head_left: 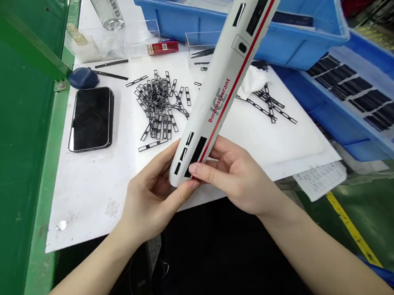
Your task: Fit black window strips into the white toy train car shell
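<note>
A long white model train car shell (227, 77) with a red stripe, black windows and red "Bordrestaurant" lettering slants from the bottom centre up to the top right. My left hand (153, 194) cups its near end from below and the left. My right hand (235, 172) grips the same end from the right, thumb pressed on a black window. Behind the shell lies a heap of small black window-frame strips (158, 107) on the white work sheet (94, 192).
A black phone (91, 118) lies at the left, beside a dark blue pouch (83, 78). Several more black strips (270, 103) and a white tissue (253, 80) lie at the right. Blue bins (287, 40) and a tray of black parts (359, 94) stand behind; a red box (162, 47) and clear cases sit farther back.
</note>
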Motion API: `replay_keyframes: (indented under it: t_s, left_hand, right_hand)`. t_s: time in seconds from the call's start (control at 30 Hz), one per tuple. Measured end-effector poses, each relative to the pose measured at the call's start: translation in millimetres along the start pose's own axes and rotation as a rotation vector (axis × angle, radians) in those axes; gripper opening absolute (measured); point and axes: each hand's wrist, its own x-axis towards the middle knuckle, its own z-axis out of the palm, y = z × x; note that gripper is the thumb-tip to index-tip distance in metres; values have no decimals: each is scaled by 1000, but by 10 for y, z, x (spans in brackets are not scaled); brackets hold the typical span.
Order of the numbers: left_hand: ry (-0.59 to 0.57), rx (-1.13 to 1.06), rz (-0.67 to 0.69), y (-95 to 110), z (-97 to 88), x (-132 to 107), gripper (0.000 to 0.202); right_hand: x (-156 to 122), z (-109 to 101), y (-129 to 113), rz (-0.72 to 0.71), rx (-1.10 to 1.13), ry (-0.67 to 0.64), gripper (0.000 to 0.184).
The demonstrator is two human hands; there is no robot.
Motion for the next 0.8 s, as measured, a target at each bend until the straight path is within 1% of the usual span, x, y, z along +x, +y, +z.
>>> replay_keyframes:
  t_s: [0.07,0.13,0.2,0.27,0.37,0.43,0.53,0.67,0.7,0.8]
  left_hand:
    - [-24,-36,-7,14,-9,6,61]
    - [-52,-68,-13,22,-19,5,65]
    - [-77,-82,-30,24,-27,-1,68]
    - [-85,-73,-50,29,-28,-2,67]
    - [-79,-42,-46,41,-18,13,63]
    - [-69,-21,-40,49,-13,29,61]
    - [-50,-17,-43,47,-15,40,61]
    - [-41,-87,-20,21,-31,19,66]
    - [-44,-105,-17,14,-34,11,67]
    - [-62,-132,-29,3,-36,0,70]
  right_hand:
    - [-22,-29,13,24,1,-32,24]
    - [-44,-44,21,54,6,-46,29]
    - [-56,-38,25,57,13,-36,32]
    - [-56,-12,24,45,15,-7,29]
    - [-32,33,19,48,-11,42,28]
    - [-9,38,17,59,-22,41,31]
    - [16,-5,21,58,8,-14,35]
    - [2,-72,29,78,65,-111,41]
    - [-5,-75,29,77,74,-111,40]
    - [-13,-51,31,51,66,-51,36]
